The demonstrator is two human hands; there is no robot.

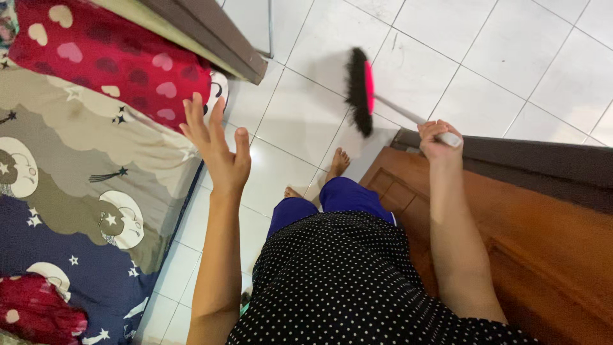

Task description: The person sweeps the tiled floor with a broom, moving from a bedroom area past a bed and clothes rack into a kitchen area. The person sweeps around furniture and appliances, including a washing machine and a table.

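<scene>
My right hand (437, 139) grips the end of a pale handle of a broom (361, 91) with a pink head and black bristles, held above the white tiled floor (300, 115). My left hand (215, 145) is raised with its fingers spread, holding nothing, near the edge of a mattress (83, 185). The broom head hangs ahead of my bare feet (338, 162).
The mattress at left has a moon-and-star sheet and a red heart-patterned pillow (108, 61). A brown wooden door (523, 236) stands at right, close to my right arm. A dark door frame (211, 35) runs at the top.
</scene>
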